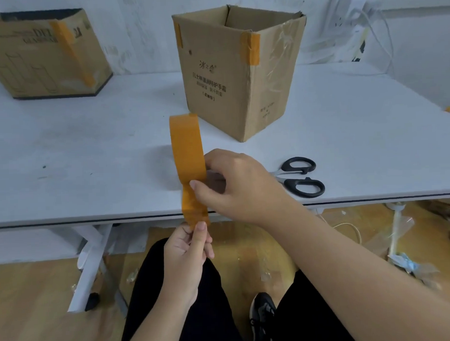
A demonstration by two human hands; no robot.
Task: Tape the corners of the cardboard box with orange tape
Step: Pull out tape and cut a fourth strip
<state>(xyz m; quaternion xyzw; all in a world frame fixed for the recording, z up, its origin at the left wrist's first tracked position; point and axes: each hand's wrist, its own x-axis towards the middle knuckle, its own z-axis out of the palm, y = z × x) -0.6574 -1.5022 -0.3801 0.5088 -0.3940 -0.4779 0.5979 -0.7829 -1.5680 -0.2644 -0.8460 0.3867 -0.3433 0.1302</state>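
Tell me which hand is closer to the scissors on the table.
Right. The right hand holds the tape roll just left of the scissors, over the table. The left hand pinches the pulled tape end lower down, below the table edge, farther away.

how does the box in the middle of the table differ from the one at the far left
The middle box stands upright with its open top showing; the left box sits tilted. The middle box is plain brown, while the left box has dark edging at top and bottom. Both are cardboard and carry strips of orange tape.
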